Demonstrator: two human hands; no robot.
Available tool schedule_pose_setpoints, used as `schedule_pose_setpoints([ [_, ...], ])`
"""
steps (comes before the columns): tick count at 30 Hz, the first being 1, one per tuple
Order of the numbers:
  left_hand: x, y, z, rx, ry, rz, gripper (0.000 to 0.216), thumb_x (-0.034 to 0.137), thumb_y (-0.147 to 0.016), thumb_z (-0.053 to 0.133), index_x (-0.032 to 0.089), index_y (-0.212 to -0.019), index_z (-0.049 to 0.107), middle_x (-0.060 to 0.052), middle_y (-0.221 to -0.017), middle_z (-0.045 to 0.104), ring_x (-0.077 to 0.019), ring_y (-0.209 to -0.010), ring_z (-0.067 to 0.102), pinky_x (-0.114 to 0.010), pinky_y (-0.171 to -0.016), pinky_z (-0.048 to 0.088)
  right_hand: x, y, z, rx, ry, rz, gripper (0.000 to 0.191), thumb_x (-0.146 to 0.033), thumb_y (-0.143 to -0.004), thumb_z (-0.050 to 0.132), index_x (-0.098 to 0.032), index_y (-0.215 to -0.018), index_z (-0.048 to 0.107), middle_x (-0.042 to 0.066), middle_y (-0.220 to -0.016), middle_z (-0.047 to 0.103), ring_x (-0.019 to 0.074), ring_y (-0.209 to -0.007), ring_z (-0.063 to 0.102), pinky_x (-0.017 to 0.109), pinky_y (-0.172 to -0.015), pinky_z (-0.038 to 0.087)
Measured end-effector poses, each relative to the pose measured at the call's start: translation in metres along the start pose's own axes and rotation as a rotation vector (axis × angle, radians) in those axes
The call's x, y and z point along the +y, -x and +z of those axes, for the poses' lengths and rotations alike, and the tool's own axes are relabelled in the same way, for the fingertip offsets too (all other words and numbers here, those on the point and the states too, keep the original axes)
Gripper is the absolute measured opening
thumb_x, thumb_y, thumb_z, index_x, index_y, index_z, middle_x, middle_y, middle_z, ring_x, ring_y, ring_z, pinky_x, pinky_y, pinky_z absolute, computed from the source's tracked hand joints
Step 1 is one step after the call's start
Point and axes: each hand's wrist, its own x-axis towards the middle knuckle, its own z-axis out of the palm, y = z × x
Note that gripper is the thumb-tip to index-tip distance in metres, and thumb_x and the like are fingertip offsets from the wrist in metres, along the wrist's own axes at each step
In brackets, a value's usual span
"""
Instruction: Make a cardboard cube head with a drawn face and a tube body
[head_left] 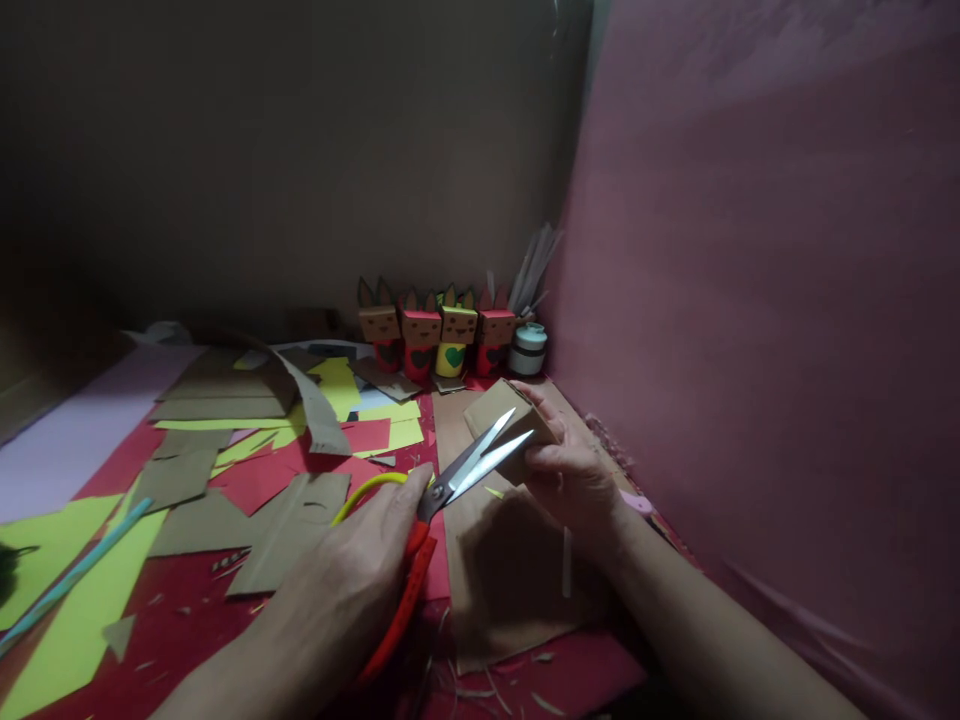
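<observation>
My left hand [367, 555] is closed around a pair of scissors [439, 492] with one yellow and one red handle. The two blades stand a little apart and point up and to the right. In my right hand [574, 465] I grip a small cardboard box [499, 405], fingers behind it and thumb at its lower right side. The blades lie in front of the box in my view; whether they touch it I cannot tell. Below both hands lies a flat cardboard sheet [517, 600], partly in shadow.
Several cardboard figures with ears [457, 325] stand on red and yellow cups at the back, beside a pale blue jar [528, 350]. Cardboard scraps [187, 465], yellow paper [97, 600] and a light blue stick [79, 570] lie to the left. A pink wall [750, 300] bounds the right.
</observation>
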Motion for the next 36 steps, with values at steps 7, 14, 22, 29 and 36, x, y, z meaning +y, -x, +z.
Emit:
schedule_pose_setpoints([
  [7,-0.002,-0.003,-0.004,-0.019,-0.051,0.011,0.040,0.004,-0.096,0.034,0.004,-0.132,0.050,-0.018,-0.102,0.071,-0.0250,-0.088,0.071,-0.034,-0.072,0.059,0.003,-0.001,-0.002,-0.008,-0.009,-0.018,0.063,-0.005,-0.052,0.079,-0.029,-0.110,0.071,-0.002,-0.099,0.072,0.0164,-0.086,0.062,0.026,-0.080,0.049],
  [14,-0.003,-0.002,-0.003,-0.033,-0.119,0.030,0.040,0.005,-0.093,0.032,0.003,-0.129,0.051,-0.014,-0.086,0.068,-0.0241,-0.079,0.071,-0.033,-0.067,0.059,0.004,-0.002,-0.003,0.001,0.009,-0.019,0.064,-0.006,-0.051,0.078,-0.029,-0.111,0.068,-0.002,-0.098,0.071,0.0166,-0.087,0.063,0.027,-0.080,0.049],
  [22,-0.008,-0.006,-0.012,-0.095,-0.257,0.089,0.034,0.009,-0.092,0.034,0.005,-0.122,0.051,-0.015,-0.084,0.069,-0.0213,-0.057,0.066,-0.031,-0.048,0.053,0.004,-0.004,-0.004,0.031,0.041,-0.034,0.066,-0.007,-0.051,0.079,-0.029,-0.111,0.066,-0.001,-0.101,0.070,0.0206,-0.091,0.063,0.033,-0.085,0.049],
  [29,-0.007,-0.003,-0.006,-0.038,-0.291,0.115,0.030,0.009,-0.095,0.029,0.008,-0.113,0.054,-0.007,-0.070,0.065,-0.0194,-0.049,0.062,-0.029,-0.044,0.046,0.001,-0.004,-0.004,0.047,0.033,0.011,0.061,-0.018,-0.054,0.087,-0.024,-0.111,0.067,0.001,-0.100,0.071,0.0174,-0.086,0.065,0.028,-0.077,0.051],
  [36,-0.003,-0.001,-0.003,-0.154,-0.364,-0.003,0.042,0.005,-0.092,0.035,0.001,-0.133,0.046,-0.012,-0.082,0.067,-0.0224,-0.061,0.064,-0.032,-0.052,0.048,0.002,-0.005,-0.006,0.060,0.055,0.017,0.059,-0.017,-0.055,0.089,-0.025,-0.109,0.067,0.000,-0.098,0.072,0.0170,-0.084,0.066,0.030,-0.077,0.055],
])
